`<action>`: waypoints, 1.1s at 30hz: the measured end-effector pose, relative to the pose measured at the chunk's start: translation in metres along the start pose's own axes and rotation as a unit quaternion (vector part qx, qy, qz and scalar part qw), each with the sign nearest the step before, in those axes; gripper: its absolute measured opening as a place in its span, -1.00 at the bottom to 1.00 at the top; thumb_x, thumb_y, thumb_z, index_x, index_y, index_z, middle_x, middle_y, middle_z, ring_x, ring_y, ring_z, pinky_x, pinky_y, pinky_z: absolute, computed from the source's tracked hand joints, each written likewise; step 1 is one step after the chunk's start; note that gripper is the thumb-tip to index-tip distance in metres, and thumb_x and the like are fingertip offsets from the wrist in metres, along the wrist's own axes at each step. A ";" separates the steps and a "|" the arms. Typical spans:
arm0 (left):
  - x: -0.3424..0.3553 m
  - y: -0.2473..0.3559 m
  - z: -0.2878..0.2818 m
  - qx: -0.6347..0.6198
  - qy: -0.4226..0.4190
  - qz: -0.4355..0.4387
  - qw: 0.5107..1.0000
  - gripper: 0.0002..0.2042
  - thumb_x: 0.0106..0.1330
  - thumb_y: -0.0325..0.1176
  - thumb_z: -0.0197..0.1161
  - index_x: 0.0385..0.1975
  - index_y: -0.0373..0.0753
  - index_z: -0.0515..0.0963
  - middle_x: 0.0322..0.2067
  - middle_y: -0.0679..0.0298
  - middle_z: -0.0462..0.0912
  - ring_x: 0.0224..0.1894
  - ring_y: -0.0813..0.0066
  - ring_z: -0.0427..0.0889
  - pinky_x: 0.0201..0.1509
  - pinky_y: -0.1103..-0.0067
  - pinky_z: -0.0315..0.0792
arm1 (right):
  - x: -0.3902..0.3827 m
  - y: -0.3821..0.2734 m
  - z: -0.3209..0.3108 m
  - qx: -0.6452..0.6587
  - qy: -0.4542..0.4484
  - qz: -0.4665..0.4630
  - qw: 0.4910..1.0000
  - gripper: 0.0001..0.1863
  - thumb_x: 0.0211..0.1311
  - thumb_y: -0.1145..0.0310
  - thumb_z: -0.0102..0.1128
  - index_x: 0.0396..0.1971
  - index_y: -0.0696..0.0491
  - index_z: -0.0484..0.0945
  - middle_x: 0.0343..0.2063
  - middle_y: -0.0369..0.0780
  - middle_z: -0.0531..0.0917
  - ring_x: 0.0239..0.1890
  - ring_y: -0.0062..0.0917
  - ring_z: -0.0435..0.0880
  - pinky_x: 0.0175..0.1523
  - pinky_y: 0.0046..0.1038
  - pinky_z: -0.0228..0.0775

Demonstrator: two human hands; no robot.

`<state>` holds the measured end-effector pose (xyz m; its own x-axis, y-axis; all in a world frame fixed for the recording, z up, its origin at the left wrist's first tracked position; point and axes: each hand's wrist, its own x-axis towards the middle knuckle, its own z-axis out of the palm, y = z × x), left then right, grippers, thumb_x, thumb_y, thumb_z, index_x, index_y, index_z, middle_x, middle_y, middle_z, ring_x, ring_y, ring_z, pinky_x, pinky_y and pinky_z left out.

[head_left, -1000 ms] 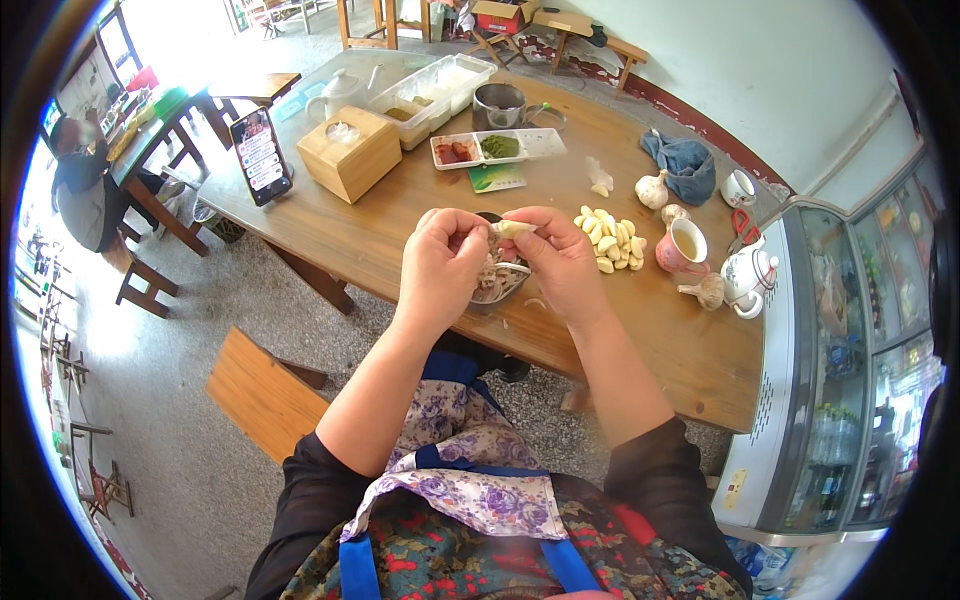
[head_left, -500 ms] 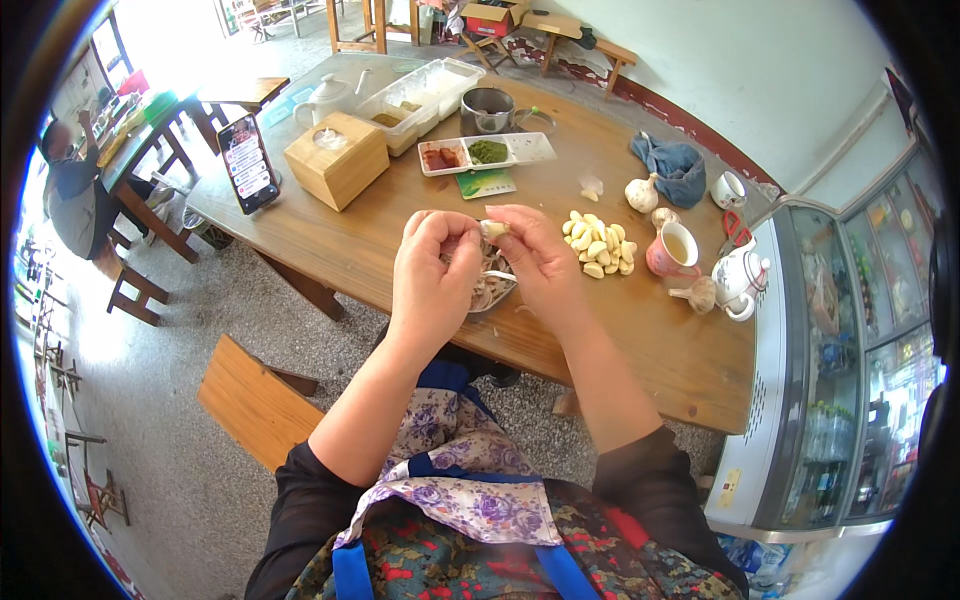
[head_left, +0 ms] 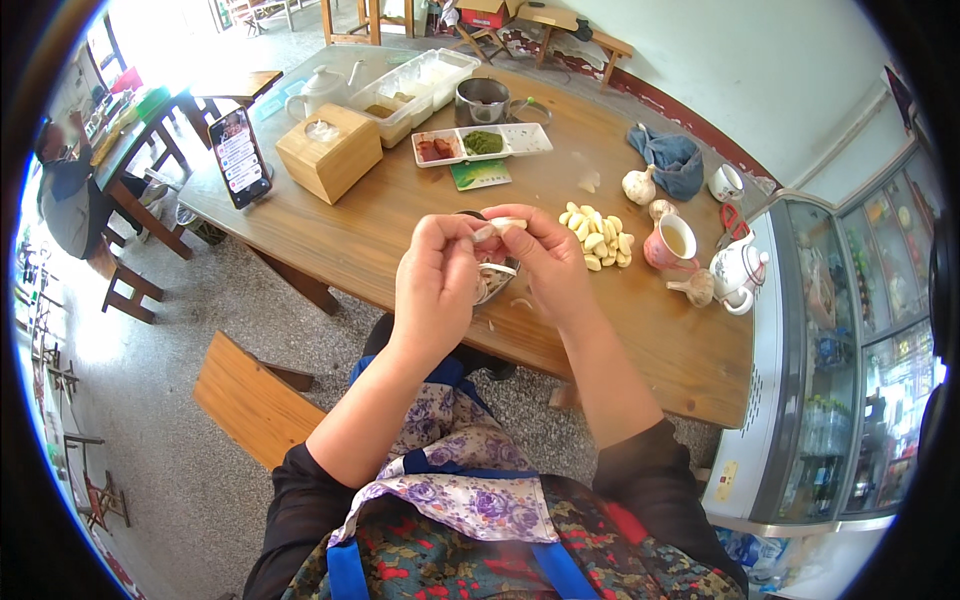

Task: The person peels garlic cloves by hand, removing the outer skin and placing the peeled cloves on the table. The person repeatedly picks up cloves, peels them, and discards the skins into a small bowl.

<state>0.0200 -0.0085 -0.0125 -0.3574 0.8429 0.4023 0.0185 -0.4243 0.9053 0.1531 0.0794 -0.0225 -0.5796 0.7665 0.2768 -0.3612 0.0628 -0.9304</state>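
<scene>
Over the near edge of the wooden table, my two hands meet at the fingertips. My right hand (head_left: pixel 550 262) pinches a pale garlic clove (head_left: pixel 511 223) between thumb and forefinger. Closed beside it, my left hand (head_left: pixel 438 282) grips a thin bit of garlic skin (head_left: pixel 484 234) at the clove's end. Partly hidden below them is a bowl (head_left: pixel 498 283) containing peeled-off skins. A heap of peeled garlic cloves (head_left: pixel 597 238) lies right of my right hand. Whole garlic bulbs (head_left: pixel 639 186) sit farther right, one of them (head_left: pixel 694 289) near the teapot.
On the table (head_left: pixel 380 235) stand a phone (head_left: pixel 240 158), a wooden tissue box (head_left: pixel 328 160), a sauce tray (head_left: pixel 483 143), a metal pot (head_left: pixel 482 103), a pink cup (head_left: pixel 670 244), a white teapot (head_left: pixel 738 272) and red scissors (head_left: pixel 733 222). A glass-fronted fridge (head_left: pixel 800 380) borders the right side.
The clove has turned sideways and shows more bare flesh. My left fingers have drawn a piece of skin toward the left, and the bowl shows a little more.
</scene>
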 end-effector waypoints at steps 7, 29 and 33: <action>0.009 -0.013 -0.029 0.012 0.086 -0.060 0.994 -0.90 0.53 -0.43 -0.03 -0.13 -0.28 0.42 -0.28 0.15 0.65 -0.22 0.36 0.68 -0.08 0.46 0.54 | 0.002 -0.005 -0.004 -0.034 0.006 -0.020 0.999 -0.74 0.47 0.34 0.18 0.04 0.15 0.55 -0.26 -0.25 0.71 -0.31 -0.67 0.64 -0.09 -0.60 0.53; 0.003 0.007 -0.009 0.328 -0.030 0.099 0.939 -0.85 0.21 -0.43 0.36 -0.25 -0.24 0.59 -0.25 0.16 0.65 -0.26 0.11 0.67 -0.22 0.34 0.57 | -0.001 0.008 0.005 -0.414 0.051 -0.210 0.884 -0.58 0.18 0.61 0.23 0.05 -0.04 0.67 -0.21 -0.11 0.67 -0.23 -0.26 0.70 -0.14 -0.36 0.57; 0.006 -0.005 -0.007 0.352 -0.012 0.195 0.915 -0.85 0.20 -0.49 0.38 -0.24 -0.28 0.64 -0.24 0.12 0.68 -0.30 0.22 0.73 -0.21 0.44 0.60 | 0.000 0.010 0.004 -0.423 0.044 -0.223 0.877 -0.57 0.18 0.62 0.21 0.05 -0.04 0.67 -0.20 -0.10 0.66 -0.24 -0.28 0.70 -0.15 -0.37 0.58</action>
<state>0.0114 -0.0038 -0.0155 -0.1756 0.6827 0.7093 0.7405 -0.3832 0.5521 0.1465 0.0776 -0.0307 -0.4466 0.5892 0.6733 0.1553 0.7922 -0.5902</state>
